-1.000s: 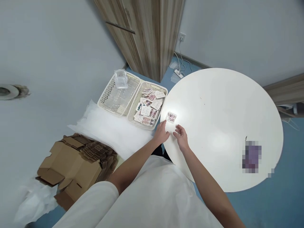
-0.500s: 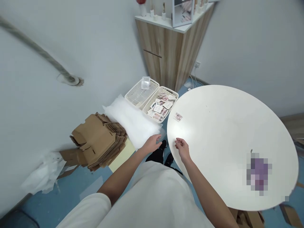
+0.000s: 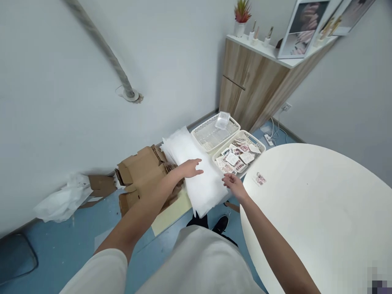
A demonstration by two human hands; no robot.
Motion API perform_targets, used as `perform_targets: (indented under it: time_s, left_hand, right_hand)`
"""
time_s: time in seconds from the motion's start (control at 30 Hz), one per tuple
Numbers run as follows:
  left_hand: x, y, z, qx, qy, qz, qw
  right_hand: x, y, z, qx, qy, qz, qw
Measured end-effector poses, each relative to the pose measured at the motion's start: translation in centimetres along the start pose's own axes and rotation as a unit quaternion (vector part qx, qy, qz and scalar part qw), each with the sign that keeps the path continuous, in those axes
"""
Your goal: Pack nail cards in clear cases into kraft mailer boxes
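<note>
My left hand (image 3: 190, 168) is stretched over a stack of white packing foam sheets (image 3: 203, 179), fingers apart and holding nothing. Whether it touches the top sheet I cannot tell. My right hand (image 3: 235, 187) is between the foam stack and the white round table (image 3: 306, 228), near the front of a white basket (image 3: 217, 156) full of printed cards (image 3: 241, 157). Its fingers are loosely bent, with nothing visible between them. Beyond the foam stands a second white basket (image 3: 199, 134) with clear plastic boxes (image 3: 222, 121) in it. One small printed card (image 3: 259, 179) lies on the table's edge.
Flattened brown cardboard boxes (image 3: 142, 167) are piled left of the foam. A white plastic bag (image 3: 65, 200) lies by the wall. A wooden cabinet (image 3: 254, 85) with picture frames stands in the corner, and a power strip (image 3: 268, 140) is on the floor.
My view has turned left, towards the foam and baskets. My left hand has reached forward over the foam sheets. My right hand has moved off the table towards the card basket.
</note>
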State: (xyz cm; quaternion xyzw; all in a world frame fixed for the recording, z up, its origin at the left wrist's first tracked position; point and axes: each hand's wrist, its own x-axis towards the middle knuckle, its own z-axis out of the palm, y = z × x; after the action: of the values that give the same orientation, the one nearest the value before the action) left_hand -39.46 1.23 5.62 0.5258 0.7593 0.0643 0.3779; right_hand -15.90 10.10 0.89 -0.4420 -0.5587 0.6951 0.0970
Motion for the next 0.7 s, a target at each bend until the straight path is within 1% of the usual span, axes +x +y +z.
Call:
perform_targets:
  time_s: [0.1, 0.13, 0.2, 0.27, 0.33, 0.4, 0.47, 0.57, 0.63, 0.7]
  left_hand:
    - [4.2, -2.8, -3.8, -0.003, 0.095, 0.008, 0.995]
    - [5.6, -3.6, -4.7, -0.001, 0.124, 0.008, 0.992]
    - [8.6, -5.1, -6.1, 0.007, 0.151, 0.026, 0.988]
    - [11.2, -6.2, -6.8, 0.02, 0.153, 0.046, 0.987]
    - [13.4, -7.0, -7.1, 0.036, 0.147, 0.045, 0.987]
    - [15.0, -7.5, -7.2, 0.052, 0.136, 0.032, 0.989]
    - [16.1, -7.8, -7.2, 0.062, 0.117, 0.016, 0.991]
    - [17.1, -8.0, -7.2, 0.068, 0.086, -0.006, 0.994]
    - [17.5, -7.9, -7.2, 0.07, 0.072, -0.014, 0.995]
    - [17.7, -7.9, -7.2, 0.069, 0.069, -0.019, 0.995]
  right_hand:
    - [4.6, -2.5, 2.6, -0.011, -0.022, -0.001, 1.0]
    - [6.1, -3.2, 3.5, -0.005, -0.01, -0.01, 1.0]
    - [9.0, -4.5, 5.0, -0.012, 0.015, -0.032, 0.999]
    - [11.6, -5.5, 6.3, -0.021, 0.029, -0.032, 0.999]
    - [13.9, -6.2, 7.4, -0.005, 0.023, -0.024, 0.999]
    - [16.0, -6.5, 8.2, 0.004, 0.023, -0.01, 1.0]
    - [17.9, -6.5, 8.9, 0.003, 0.03, 0.013, 0.999]
    - [20.1, -5.9, 9.8, -0.004, 0.029, 0.056, 0.998]
    - [21.2, -5.4, 10.1, -0.007, 0.024, 0.077, 0.997]
    - [22.0, -4.8, 10.4, -0.008, 0.017, 0.083, 0.996]
